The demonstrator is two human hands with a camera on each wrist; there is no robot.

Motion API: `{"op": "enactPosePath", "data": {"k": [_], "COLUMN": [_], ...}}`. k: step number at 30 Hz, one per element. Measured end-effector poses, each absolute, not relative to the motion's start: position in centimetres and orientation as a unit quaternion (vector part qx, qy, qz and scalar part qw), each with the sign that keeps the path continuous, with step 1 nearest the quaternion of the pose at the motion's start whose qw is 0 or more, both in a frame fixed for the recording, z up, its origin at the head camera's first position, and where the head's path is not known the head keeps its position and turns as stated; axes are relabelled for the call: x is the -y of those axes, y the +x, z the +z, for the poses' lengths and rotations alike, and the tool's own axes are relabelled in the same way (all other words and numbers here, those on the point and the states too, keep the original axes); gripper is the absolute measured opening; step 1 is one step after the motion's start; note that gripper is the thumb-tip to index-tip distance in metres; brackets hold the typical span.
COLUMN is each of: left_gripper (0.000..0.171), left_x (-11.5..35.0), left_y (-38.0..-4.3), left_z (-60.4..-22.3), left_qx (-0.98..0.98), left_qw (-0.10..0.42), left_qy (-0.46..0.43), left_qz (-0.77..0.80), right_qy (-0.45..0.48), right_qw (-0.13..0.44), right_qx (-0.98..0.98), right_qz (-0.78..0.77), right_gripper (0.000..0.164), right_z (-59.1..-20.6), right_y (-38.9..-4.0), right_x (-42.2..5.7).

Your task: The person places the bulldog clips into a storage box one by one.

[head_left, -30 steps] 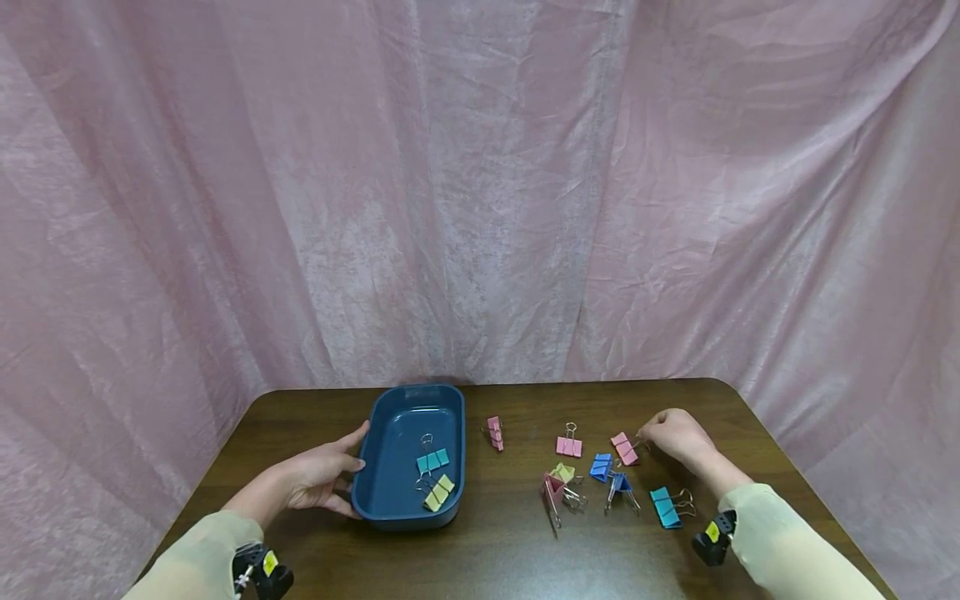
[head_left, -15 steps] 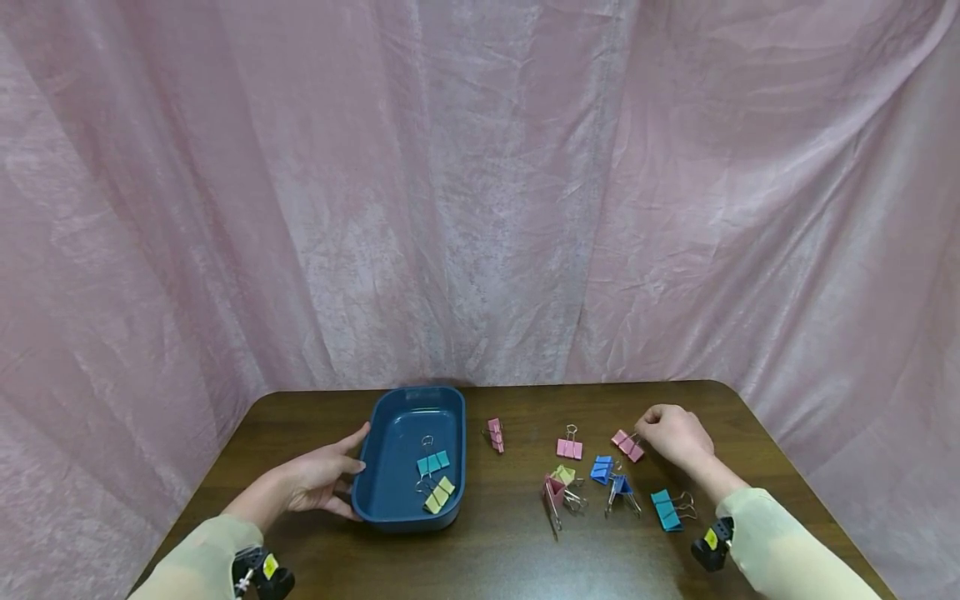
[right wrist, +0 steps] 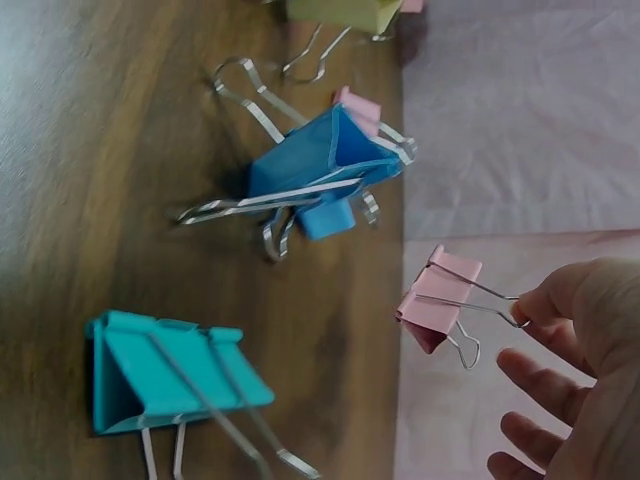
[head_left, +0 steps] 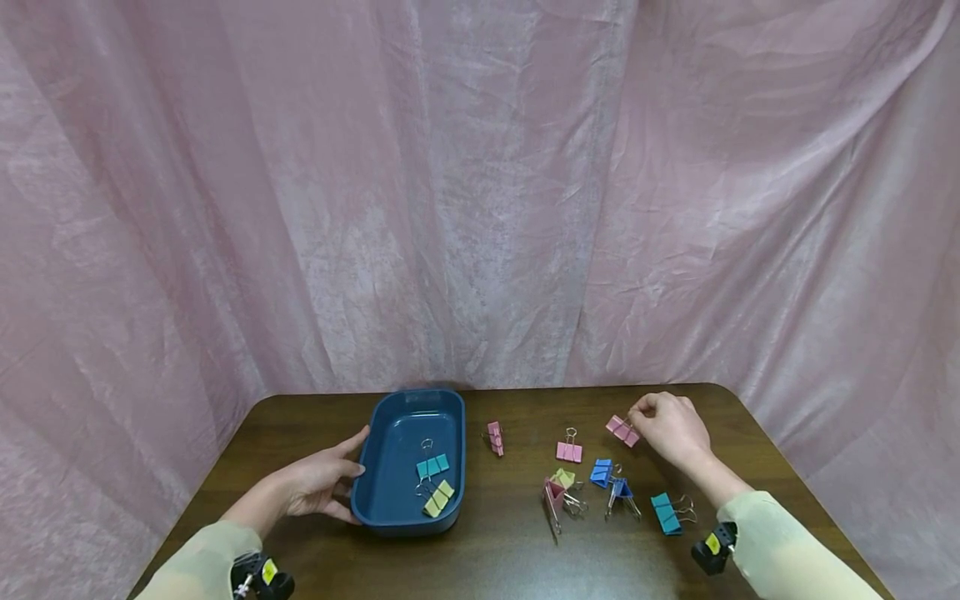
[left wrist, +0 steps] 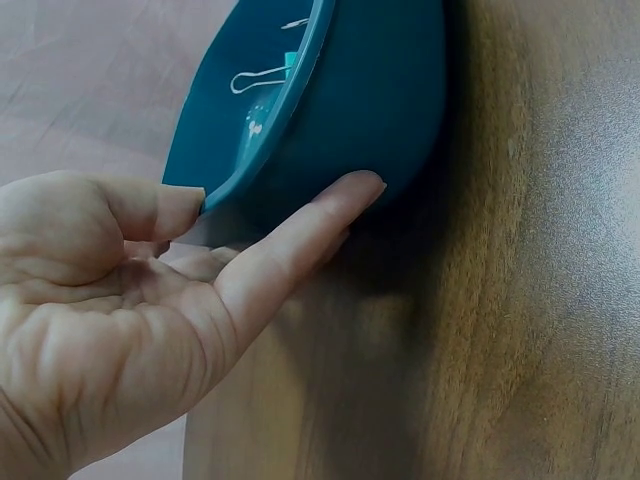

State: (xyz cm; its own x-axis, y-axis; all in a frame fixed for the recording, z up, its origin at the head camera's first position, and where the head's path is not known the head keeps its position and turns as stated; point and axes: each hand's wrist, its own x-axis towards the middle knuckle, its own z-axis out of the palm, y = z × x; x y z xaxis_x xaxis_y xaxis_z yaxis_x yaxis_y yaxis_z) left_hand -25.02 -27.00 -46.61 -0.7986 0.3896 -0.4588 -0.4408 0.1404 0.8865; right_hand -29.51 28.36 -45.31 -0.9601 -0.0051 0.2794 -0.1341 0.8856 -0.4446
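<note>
My left hand (head_left: 318, 481) is at the left side of a blue plastic tray (head_left: 408, 523). Its thumb touches the rim, and a straight finger (left wrist: 300, 235) lies along the outer wall in the left wrist view. A teal binder clip (head_left: 432, 465) and a yellow binder clip (head_left: 439, 497) lie in the tray. My right hand (head_left: 675, 429) pinches a pink binder clip (head_left: 622, 431) by one wire handle between thumb and index finger. In the right wrist view that pink binder clip (right wrist: 445, 290) hangs at the fingertips, the other fingers loosely bent.
On the wooden table (head_left: 510, 558) lie two more pink binder clips, one (head_left: 496, 438) beside the tray and another (head_left: 569, 452) further right. Blue clips (head_left: 602, 472), a red clip (head_left: 553, 493) against a yellow one, and a large teal clip (head_left: 666, 513) lie nearer. A pink curtain hangs behind.
The pink binder clip has moved up and slightly left with my right hand, away from the blue clips. My left hand stays at the tray.
</note>
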Motion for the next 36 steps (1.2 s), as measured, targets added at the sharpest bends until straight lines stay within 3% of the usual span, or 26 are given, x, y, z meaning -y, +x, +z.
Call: {"op": "enactPosePath", "data": {"k": [21, 36], "left_gripper": [0.074, 0.074], "left_x": [27.3, 27.7], "left_y": [-25.8, -25.7], "left_z": [-46.8, -47.1], "left_qx": [-0.696, -0.684], "left_qw": [0.314, 0.32], "left_qy": [-0.012, -0.002], "left_qz": [0.646, 0.656], "right_qy": [0.114, 0.182], "right_qw": [0.204, 0.205], "right_qx": [0.926, 0.905], "right_qz": [0.296, 0.327], "right_gripper": [0.008, 0.006], "right_z": [-40.7, -39.3], "right_y": [-29.3, -30.1], "right_x": [-21.9, -16.2]}}
